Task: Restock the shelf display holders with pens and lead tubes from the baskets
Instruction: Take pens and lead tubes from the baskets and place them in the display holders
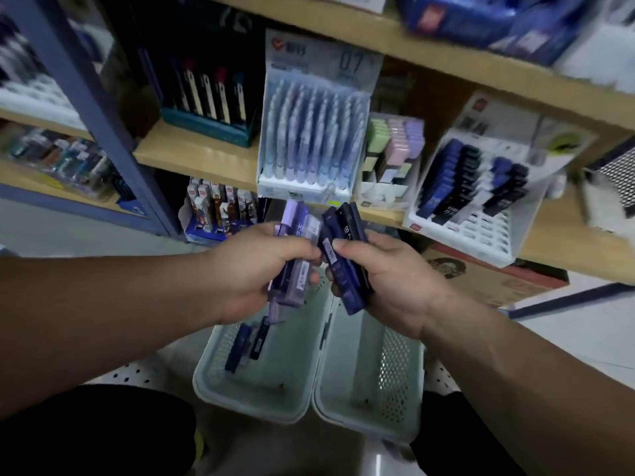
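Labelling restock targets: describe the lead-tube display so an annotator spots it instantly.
On the middle wooden shelf, look right of the tall pale-blue pen display and the pastel holder. The lead-tube display is the tilted white tray; only it holds dark blue and black tubes, with empty front slots.

Middle shelf [192, 156], wooden. It carries, left to right:
- a teal pen box [209, 132];
- a white pen holder [305, 183] full of pale blue pens [309, 132];
- a pastel holder [385, 190];
- a tilted white tube holder [457, 235], part-filled with dark tubes [457, 176];
- a mesh container [615, 173], blurred.

Below, a white perforated base [137, 372] bears the left basket [254, 403], which holds loose tubes [240, 348], and just beside it the right basket [371, 417].
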{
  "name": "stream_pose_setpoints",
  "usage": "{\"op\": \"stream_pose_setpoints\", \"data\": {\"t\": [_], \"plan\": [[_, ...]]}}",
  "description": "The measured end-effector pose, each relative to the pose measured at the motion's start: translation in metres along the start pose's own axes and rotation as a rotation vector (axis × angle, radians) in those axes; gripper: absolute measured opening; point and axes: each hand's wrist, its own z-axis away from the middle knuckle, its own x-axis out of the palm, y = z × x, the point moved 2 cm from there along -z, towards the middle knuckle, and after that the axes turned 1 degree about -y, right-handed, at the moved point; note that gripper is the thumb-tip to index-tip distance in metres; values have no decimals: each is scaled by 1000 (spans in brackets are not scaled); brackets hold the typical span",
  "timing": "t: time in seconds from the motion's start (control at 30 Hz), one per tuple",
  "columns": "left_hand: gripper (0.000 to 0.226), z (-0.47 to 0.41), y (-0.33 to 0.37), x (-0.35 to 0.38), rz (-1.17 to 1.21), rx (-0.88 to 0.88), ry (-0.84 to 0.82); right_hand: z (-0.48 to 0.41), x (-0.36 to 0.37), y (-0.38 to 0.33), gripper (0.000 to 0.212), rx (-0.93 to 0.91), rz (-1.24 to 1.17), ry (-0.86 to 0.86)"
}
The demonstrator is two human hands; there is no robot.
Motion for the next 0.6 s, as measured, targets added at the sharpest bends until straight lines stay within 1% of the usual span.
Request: {"op": "stream_pose_setpoints", "data": {"t": [0.1, 0.27, 0.4, 0.5, 0.6], "plan": [[13, 15, 4, 37, 85, 10, 13, 26, -8, -14, 12, -48, -13, 41], [20, 33, 11, 92, 207, 32, 6, 57, -29, -39, 11, -72, -8, 122], [21, 37, 12, 120, 220, 55, -51, 65, -45, -53, 18, -96, -12, 138], [17, 25, 12, 132, 236, 64, -22, 63, -55, -55, 21, -106, -63, 154], [23, 2, 15, 142, 230, 51, -8, 54, -68, -58, 19, -117, -113, 179]]}}
